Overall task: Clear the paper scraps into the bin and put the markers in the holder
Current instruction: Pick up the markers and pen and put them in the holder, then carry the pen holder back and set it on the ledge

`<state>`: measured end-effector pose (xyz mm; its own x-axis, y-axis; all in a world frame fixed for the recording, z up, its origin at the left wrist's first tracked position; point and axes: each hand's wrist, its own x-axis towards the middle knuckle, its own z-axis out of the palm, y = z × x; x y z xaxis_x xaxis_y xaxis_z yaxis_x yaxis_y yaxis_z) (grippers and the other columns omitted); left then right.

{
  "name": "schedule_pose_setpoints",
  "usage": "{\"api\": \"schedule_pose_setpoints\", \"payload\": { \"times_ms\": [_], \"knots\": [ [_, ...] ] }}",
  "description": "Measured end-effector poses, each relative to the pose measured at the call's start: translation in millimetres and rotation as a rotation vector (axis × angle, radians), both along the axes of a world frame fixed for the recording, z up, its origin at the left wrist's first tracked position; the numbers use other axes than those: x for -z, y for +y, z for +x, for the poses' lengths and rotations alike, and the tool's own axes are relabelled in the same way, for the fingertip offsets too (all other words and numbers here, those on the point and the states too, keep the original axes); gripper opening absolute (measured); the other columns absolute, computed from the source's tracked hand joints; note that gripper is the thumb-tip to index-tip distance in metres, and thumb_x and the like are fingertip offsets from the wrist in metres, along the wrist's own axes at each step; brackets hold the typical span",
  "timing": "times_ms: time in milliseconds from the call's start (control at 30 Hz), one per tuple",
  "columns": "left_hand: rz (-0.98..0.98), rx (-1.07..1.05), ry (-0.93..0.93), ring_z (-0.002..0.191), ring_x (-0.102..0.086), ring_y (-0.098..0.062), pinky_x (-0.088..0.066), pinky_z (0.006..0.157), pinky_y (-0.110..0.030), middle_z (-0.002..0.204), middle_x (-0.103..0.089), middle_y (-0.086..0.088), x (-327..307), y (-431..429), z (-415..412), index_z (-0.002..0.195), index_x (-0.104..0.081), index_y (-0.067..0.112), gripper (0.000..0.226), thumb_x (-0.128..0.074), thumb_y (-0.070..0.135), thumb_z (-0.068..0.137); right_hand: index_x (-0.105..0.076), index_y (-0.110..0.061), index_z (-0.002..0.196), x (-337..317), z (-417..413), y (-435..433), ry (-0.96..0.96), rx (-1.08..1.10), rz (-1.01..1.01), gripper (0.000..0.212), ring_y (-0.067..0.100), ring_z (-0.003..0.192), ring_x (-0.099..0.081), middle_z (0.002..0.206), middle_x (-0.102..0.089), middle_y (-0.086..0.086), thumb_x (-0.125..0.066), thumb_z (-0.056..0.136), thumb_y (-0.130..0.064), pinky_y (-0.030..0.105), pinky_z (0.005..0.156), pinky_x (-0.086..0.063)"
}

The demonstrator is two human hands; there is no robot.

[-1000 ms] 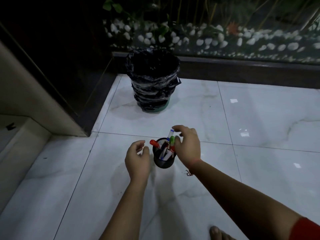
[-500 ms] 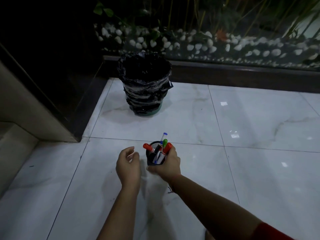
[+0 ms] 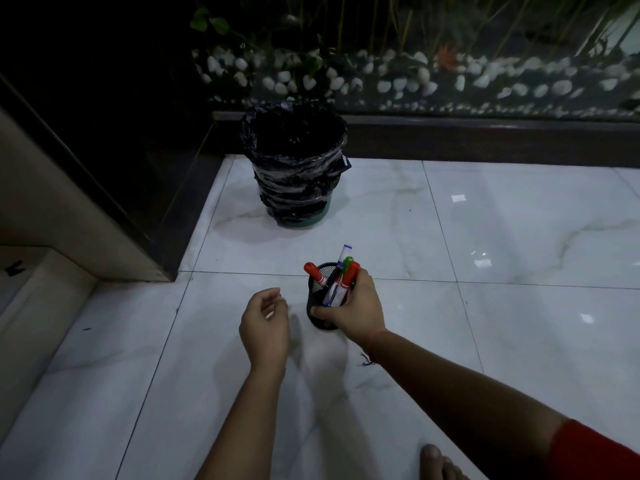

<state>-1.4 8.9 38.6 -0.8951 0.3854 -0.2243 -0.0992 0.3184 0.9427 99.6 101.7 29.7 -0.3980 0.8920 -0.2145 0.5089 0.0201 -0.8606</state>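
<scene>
I see the holder (image 3: 320, 306) standing on the floor (image 3: 485, 271) with the markers (image 3: 341, 275) upright in it, my right hand (image 3: 356, 310) wrapped round its right side. My left hand (image 3: 265, 323) hangs just left of it, apart. The bin (image 3: 294, 168) stands well behind, slightly left, against the ledge (image 3: 485, 140).

A black mesh holder (image 3: 320, 308) stands upright on the floor (image 3: 485, 341), gripped by the right hand (image 3: 353, 311). Markers (image 3: 341, 278) lean inside it: two red-capped, one green, one blue-tipped. The bin (image 3: 296, 168), lined with a black bag, stands upright near the floor's far edge.
</scene>
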Motion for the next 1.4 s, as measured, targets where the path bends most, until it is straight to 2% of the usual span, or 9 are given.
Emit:
{"api": "schedule_pose_setpoints", "payload": {
  "times_ms": [200,333,467,600,733,867,1067,1233,1400],
  "knots": [
    [0.018,-0.059,-0.047,0.095,-0.063,-0.018,-0.045,0.078,-0.025,0.101,-0.067,-0.003,2,15,6,0.095,-0.067,0.017,0.014,-0.059,0.008,0.088,-0.041,-0.034,0.109,-11,17,18,0.029,-0.050,0.015,0.073,0.008,0.092,-0.056,0.109,-0.053,-0.009,-0.087,0.053,-0.026,0.015,0.070,-0.044],
    [-0.009,-0.024,0.009,0.096,-0.063,-0.017,-0.044,0.071,-0.016,0.097,-0.067,0.000,0,42,0,0.092,-0.066,0.019,0.015,-0.058,0.007,0.088,-0.047,-0.031,0.111,-5,25,41,0.027,-0.047,0.029,0.073,0.006,0.090,-0.062,0.105,-0.060,-0.011,-0.085,0.049,-0.029,0.023,0.072,-0.054],
    [-0.038,0.025,0.004,0.094,-0.063,-0.014,-0.044,0.072,-0.016,0.097,-0.068,0.001,-9,72,2,0.090,-0.066,0.022,0.016,-0.059,0.008,0.088,-0.045,-0.030,0.113,-9,33,72,0.072,0.056,0.004,0.075,0.001,0.087,-0.062,0.102,-0.061,-0.012,-0.087,0.051,-0.022,0.013,0.068,-0.049],
    [-0.042,0.055,0.024,0.090,-0.062,-0.009,-0.045,0.074,-0.017,0.093,-0.067,0.006,-31,91,4,0.090,-0.067,0.022,0.015,-0.061,0.009,0.088,-0.045,-0.027,0.119,-20,33,87,0.087,0.116,0.012,0.083,0.010,0.095,-0.062,0.109,-0.060,-0.008,-0.089,0.049,-0.022,0.025,0.077,-0.056],
    [-0.020,0.070,0.076,0.084,-0.060,-0.004,-0.046,0.067,-0.006,0.089,-0.066,0.007,-75,97,16,0.092,-0.066,0.020,0.013,-0.060,0.009,0.088,-0.044,-0.029,0.118,-66,41,85,0.122,0.137,0.017,0.083,0.014,0.096,-0.063,0.108,-0.062,-0.007,-0.088,0.048,-0.020,0.029,0.077,-0.057],
    [-0.018,0.128,0.033,0.084,-0.061,-0.007,-0.047,0.072,-0.012,0.090,-0.066,0.005,-148,89,35,0.093,-0.067,0.020,0.013,-0.060,0.010,0.088,-0.044,-0.033,0.113,-148,56,72,0.152,0.180,-0.022,0.081,0.016,0.096,-0.063,0.107,-0.063,-0.006,-0.086,0.045,-0.018,0.034,0.076,-0.057],
    [0.058,0.148,-0.060,0.087,-0.061,-0.010,-0.046,0.074,-0.017,0.094,-0.067,0.003,-337,42,63,0.096,-0.066,0.020,0.011,-0.059,0.014,0.089,-0.045,-0.029,0.111,-349,98,25,0.105,0.198,-0.028,0.077,0.007,0.086,-0.063,0.100,-0.064,-0.007,-0.088,0.048,-0.016,0.020,0.069,-0.050],
    [0.087,0.284,-0.175,0.090,-0.062,-0.017,-0.049,0.083,-0.029,0.093,-0.067,-0.005,-525,-22,89,0.092,-0.066,0.019,0.013,-0.056,0.011,0.089,-0.046,-0.030,0.109,-544,139,-36,0.108,0.225,0.015,0.076,0.016,0.089,-0.063,0.099,-0.065,-0.005,-0.086,0.046,-0.017,0.032,0.076,-0.053],
    [0.090,0.324,-0.075,0.084,-0.059,-0.014,-0.044,0.071,-0.018,0.092,-0.067,-0.004,-639,-64,118,0.100,-0.067,0.013,0.015,-0.056,0.011,0.090,-0.044,-0.032,0.110,-666,174,-74,0.111,0.147,0.058,0.075,0.009,0.090,-0.062,0.101,-0.062,-0.010,-0.086,0.051,-0.014,0.024,0.074,-0.050]
  ]
}}
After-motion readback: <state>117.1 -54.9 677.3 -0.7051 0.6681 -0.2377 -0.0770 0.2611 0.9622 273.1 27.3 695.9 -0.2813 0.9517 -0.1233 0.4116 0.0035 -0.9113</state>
